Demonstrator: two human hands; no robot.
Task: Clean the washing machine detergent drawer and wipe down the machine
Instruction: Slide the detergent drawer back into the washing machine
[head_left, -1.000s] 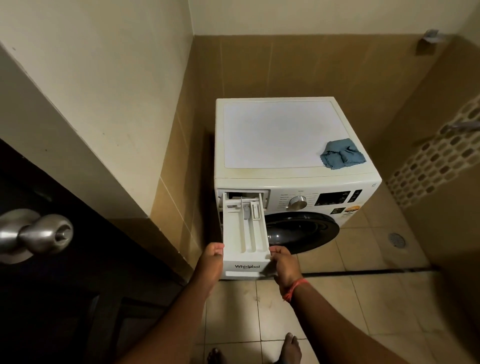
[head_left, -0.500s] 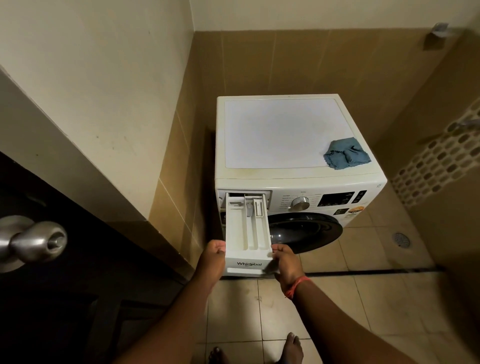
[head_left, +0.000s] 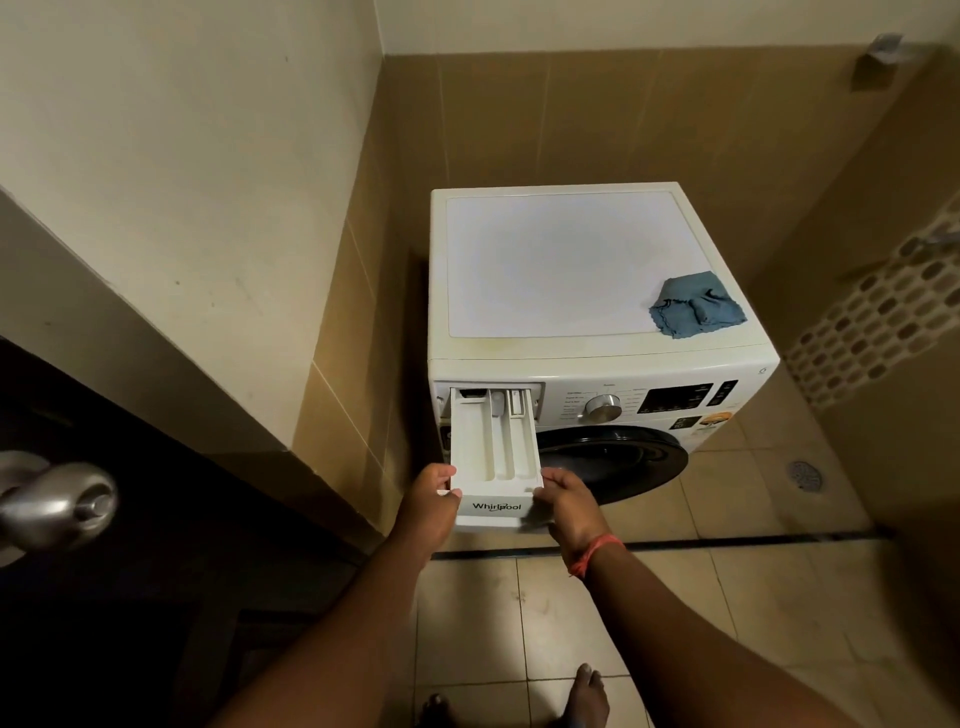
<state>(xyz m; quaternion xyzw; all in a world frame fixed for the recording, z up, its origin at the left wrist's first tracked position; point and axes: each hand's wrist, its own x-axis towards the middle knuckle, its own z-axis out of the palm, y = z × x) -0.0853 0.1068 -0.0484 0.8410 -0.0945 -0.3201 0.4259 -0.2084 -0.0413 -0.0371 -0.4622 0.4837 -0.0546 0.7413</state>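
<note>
A white front-loading washing machine (head_left: 550, 270) stands in the tiled corner. Its white detergent drawer (head_left: 493, 447) is pulled far out at the upper left of the front panel, its compartments showing. My left hand (head_left: 431, 506) grips the drawer's front left corner. My right hand (head_left: 566, 506) grips the front right corner, a red thread around its wrist. A crumpled blue cloth (head_left: 696, 306) lies on the machine's top near the right front edge, apart from both hands.
A dark door with a metal knob (head_left: 57, 506) stands at the left. The dark round machine door (head_left: 613, 460) is shut under the control dial (head_left: 602, 408). A floor drain (head_left: 805, 475) sits to the right. My bare feet (head_left: 589, 696) stand on the tiles.
The drawer has slid further out of the machine with both hands holding its front. The view has shifted slightly closer.
</note>
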